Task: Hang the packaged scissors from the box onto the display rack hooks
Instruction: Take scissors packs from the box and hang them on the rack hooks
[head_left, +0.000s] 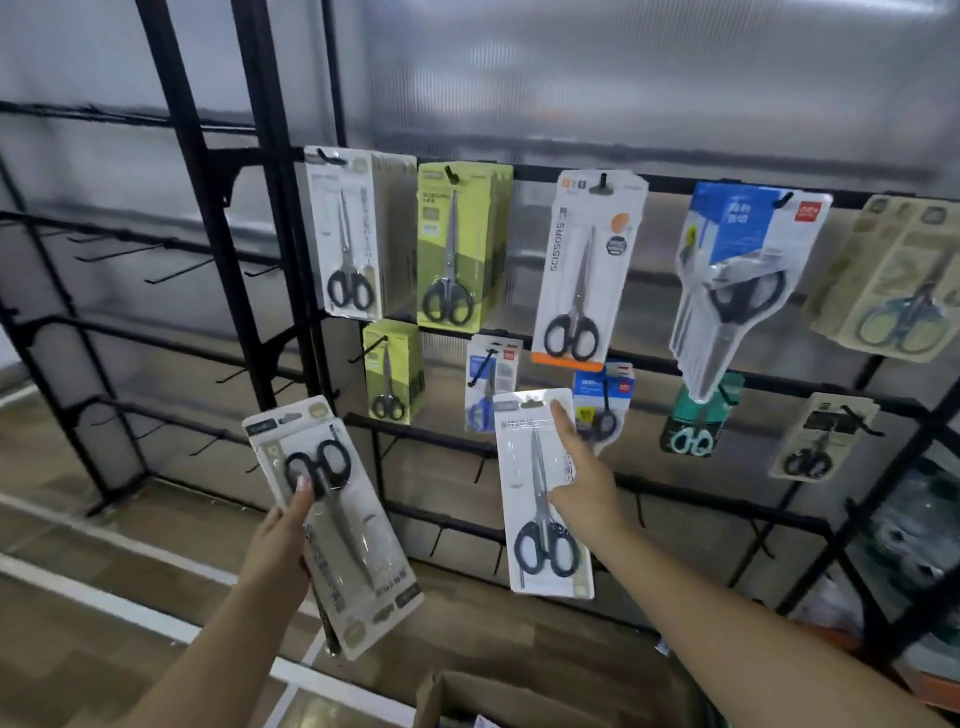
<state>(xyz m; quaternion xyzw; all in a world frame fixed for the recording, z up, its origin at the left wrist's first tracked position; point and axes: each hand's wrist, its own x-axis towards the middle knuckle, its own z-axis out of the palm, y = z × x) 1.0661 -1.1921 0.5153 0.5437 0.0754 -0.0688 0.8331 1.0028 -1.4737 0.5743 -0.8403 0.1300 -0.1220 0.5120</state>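
We are holding a white carded pack of black-handled scissors up in front of the black metal display rack with our right hand. The grip is grasping this pack along its right edge, the forefinger stretched up toward the top of the card. The pack is standing upright, its hang hole at the top, just below the rack's middle rail and near the small blue packs hanging there.

Our left hand is gripping a stack of white and beige carded scissors packs, the thumb pressing on the black handles of the front pack. This stack is tilting to the left with the handles uppermost, and it is hanging in the air to the left of the first pack, in front of the rack's lower left part.

On the top rail, a white pack, a yellow-green pack, a white pack with an orange foot, a blue-topped clear pack and a beige pack are hanging from hooks. A smaller yellow-green pack, a teal pack and a small beige pack are hanging on the rail below.

The brown cardboard box is showing at the bottom edge, on the wooden floor.
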